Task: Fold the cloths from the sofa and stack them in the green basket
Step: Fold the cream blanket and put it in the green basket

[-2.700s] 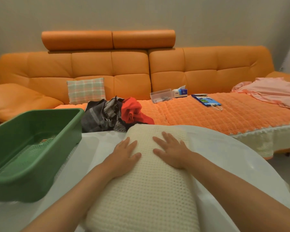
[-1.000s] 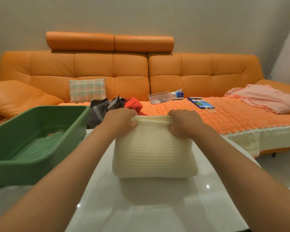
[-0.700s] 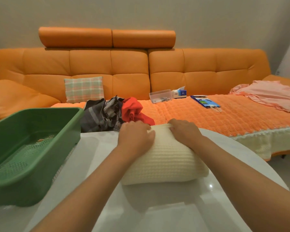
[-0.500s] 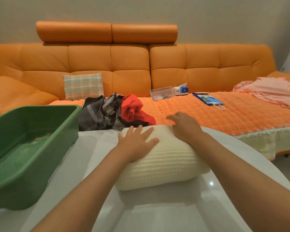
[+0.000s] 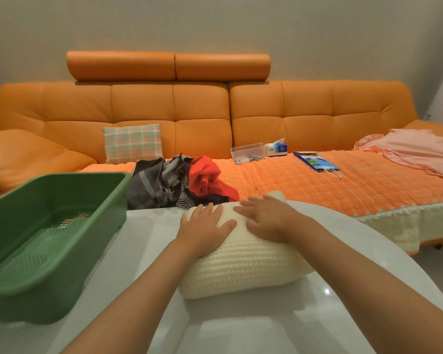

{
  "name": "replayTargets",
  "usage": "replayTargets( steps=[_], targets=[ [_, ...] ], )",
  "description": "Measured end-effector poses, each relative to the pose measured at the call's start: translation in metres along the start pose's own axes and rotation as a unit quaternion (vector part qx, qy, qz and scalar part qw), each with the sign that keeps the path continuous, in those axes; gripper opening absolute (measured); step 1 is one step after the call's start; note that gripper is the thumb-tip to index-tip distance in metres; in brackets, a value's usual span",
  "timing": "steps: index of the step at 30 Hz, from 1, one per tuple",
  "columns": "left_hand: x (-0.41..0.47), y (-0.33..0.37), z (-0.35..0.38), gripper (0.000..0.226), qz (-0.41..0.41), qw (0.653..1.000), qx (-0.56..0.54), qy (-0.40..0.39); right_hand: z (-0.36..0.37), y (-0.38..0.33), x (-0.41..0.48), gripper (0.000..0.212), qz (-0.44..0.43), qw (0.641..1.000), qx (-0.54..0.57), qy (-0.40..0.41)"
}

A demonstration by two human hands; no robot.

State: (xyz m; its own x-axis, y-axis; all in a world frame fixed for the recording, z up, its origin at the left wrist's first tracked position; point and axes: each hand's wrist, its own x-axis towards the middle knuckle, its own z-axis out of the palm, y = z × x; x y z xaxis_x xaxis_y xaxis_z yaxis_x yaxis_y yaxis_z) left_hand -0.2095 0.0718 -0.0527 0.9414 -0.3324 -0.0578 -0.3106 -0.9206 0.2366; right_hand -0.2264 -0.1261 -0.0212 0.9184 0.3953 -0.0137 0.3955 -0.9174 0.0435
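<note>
Our fingers (image 5: 216, 209) lie straight and slightly apart, left hand (image 5: 202, 229) and right hand (image 5: 266, 218) pressing the folded cloth (image 5: 241, 272) flat, likely to set the fold. It sits by the counter's (image 5: 241, 328) far edge, right of the basket (image 5: 62, 178); a pile (image 5: 161, 182) waits on the sofa (image 5: 292, 111).

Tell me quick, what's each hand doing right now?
Left hand: open, pressing flat on the cream knitted cloth.
Right hand: open, resting flat on the same cloth.
</note>
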Motion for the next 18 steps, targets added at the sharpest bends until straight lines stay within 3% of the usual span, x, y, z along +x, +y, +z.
replayTargets(
  steps=[3, 5, 8, 12, 15, 18],
  targets=[
    [-0.023, 0.014, 0.001, 0.067, -0.006, 0.992, 0.059, 0.110, 0.016, 0.013, -0.005, 0.058, 0.068, 0.987, 0.130, -0.066],
    [-0.043, 0.028, 0.004, 0.077, 0.051, 0.985, 0.058, 0.153, 0.019, 0.017, -0.004, 0.058, 0.088, 0.979, 0.170, -0.068],
    [-0.063, 0.034, 0.010, 0.092, 0.129, 0.986, 0.059, 0.092, 0.019, 0.014, -0.003, 0.056, 0.104, 0.971, 0.205, -0.066],
    [-0.059, -0.002, -0.002, 0.089, 0.181, 0.978, 0.086, 0.065, 0.010, 0.005, -0.008, 0.060, 0.140, 0.971, 0.170, -0.097],
    [-0.055, -0.040, -0.021, 0.078, 0.151, 0.984, 0.087, 0.035, 0.000, -0.012, -0.018, 0.068, 0.157, 0.979, 0.108, -0.070],
    [-0.059, -0.066, -0.040, 0.064, 0.038, 0.996, 0.080, -0.003, -0.008, -0.033, -0.031, 0.065, 0.149, 0.983, 0.100, -0.047]
  ],
)
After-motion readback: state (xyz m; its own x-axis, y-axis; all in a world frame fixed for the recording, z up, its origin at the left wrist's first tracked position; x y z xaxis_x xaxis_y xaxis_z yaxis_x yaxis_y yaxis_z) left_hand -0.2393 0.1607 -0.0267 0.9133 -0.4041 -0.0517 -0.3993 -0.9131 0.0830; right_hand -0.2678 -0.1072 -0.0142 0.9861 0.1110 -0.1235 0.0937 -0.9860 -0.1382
